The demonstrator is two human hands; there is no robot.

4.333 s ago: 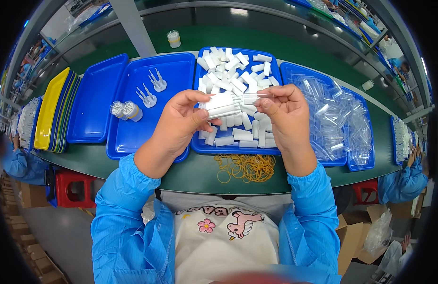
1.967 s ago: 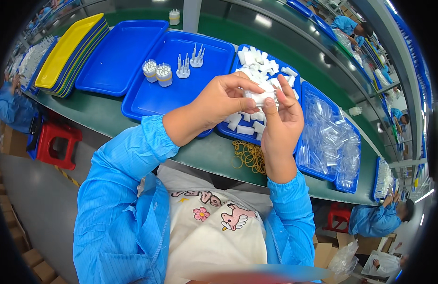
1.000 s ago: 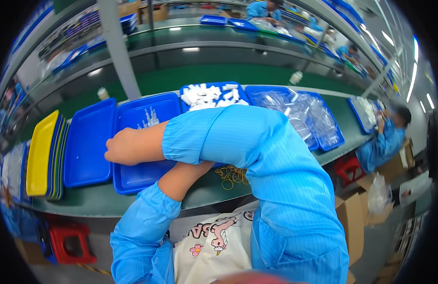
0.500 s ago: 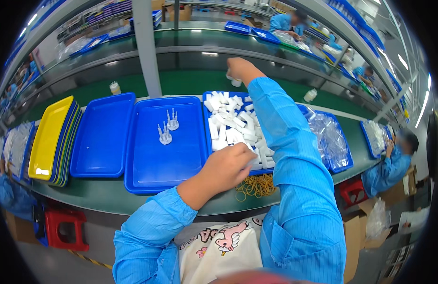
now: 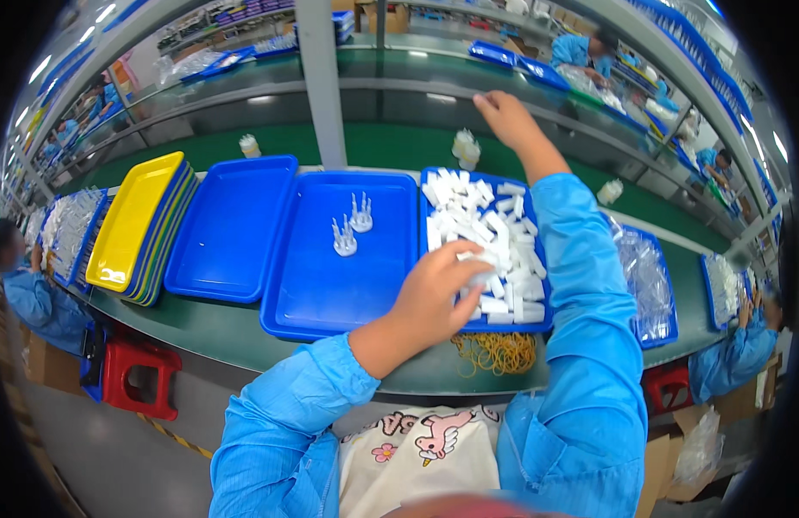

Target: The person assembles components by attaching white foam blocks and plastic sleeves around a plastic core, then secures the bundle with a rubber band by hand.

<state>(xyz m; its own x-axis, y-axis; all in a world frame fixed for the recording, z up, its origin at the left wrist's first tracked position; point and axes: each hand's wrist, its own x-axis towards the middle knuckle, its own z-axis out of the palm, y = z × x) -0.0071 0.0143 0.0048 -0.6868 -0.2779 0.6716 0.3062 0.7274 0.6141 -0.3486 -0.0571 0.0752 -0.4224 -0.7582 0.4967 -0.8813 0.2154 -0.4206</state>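
My left hand (image 5: 432,298) hovers over the near left part of a blue tray (image 5: 427,207) filled with short white pieces (image 5: 464,203). Its thumb and fingers are curved and apart. A pale patch shows at the fingertips, too blurred to tell what it is. My right hand (image 5: 513,125) reaches out above the green belt (image 5: 382,148), its fingers loosely spread with nothing seen in them. Two small whitish-yellow bundles (image 5: 469,154) stand close together on the belt, below and left of that hand. In the blue tray (image 5: 330,293) left of the pieces stand two clear pronged parts (image 5: 345,240).
Yellow rubber bands (image 5: 496,352) lie at the table's near edge. To the left are another blue tray (image 5: 231,250) and stacked trays, yellow on top (image 5: 140,216). Clear bags (image 5: 645,281) fill a right-hand tray. A grey post (image 5: 322,95) rises behind. Co-workers sit at both sides.
My right hand has let go of a whitish bundle on the belt and lifted up and away to the right. My left hand's fingers have spread. The whole view has shifted.
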